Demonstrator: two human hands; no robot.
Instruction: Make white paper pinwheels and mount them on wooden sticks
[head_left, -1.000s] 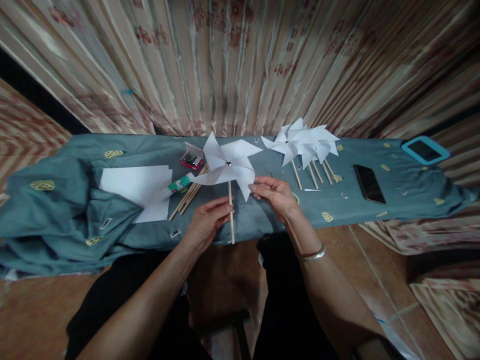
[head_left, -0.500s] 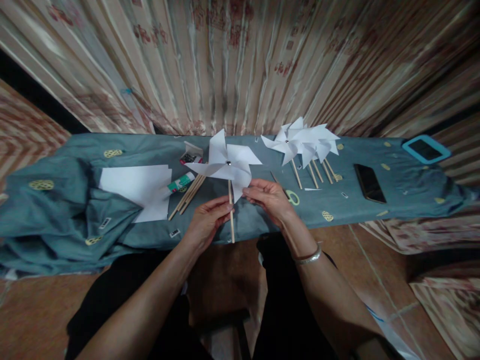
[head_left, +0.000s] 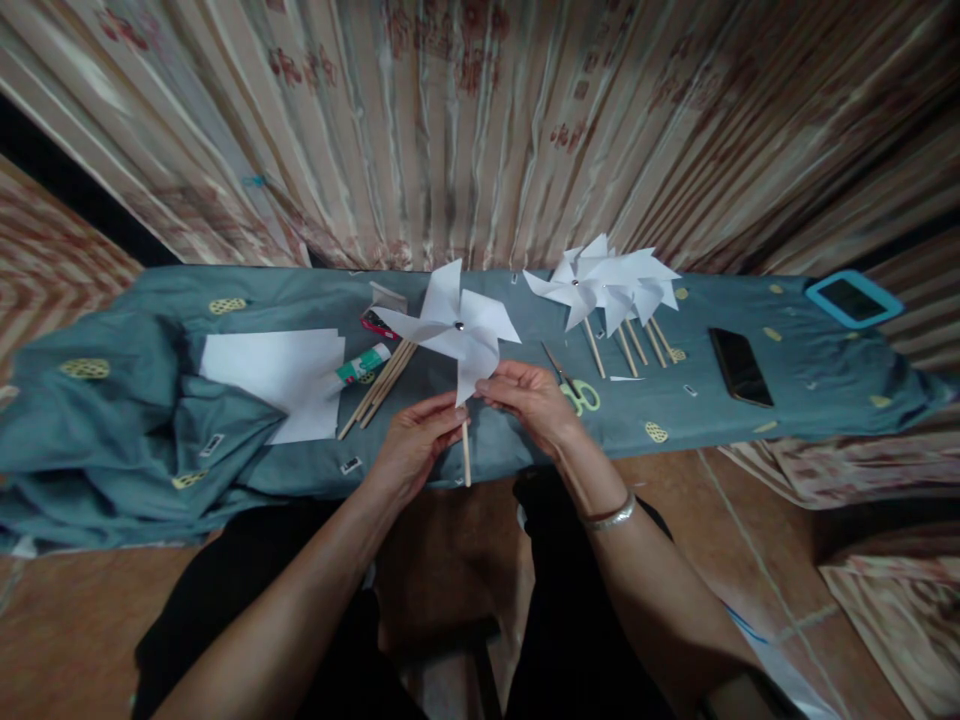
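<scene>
Left hand (head_left: pixel 424 435): your fingers close on the stick (head_left: pixel 466 455) of the pinwheel (head_left: pixel 474 325).
Right hand (head_left: pixel 529 398): your fingertips, nearly together, touch its lower blade (head_left: pixel 474 368); grip unclear.
Pinwheel: over the worktop (head_left: pixel 540 325), stick end at near edge.

plain white pinwheel (head_left: pixel 478 345), light tan stick (head_left: pixel 466 460), dusty teal cloth (head_left: pixel 285 300) dotted with yellow patches, lime-green scissors (head_left: pixel 576 385) handles, 2-tone green-and-white glue stick (head_left: pixel 361 366), black phone (head_left: pixel 739 367), beige curtain (head_left: pixel 480 150) with reddish prints, kinda retro
</scene>
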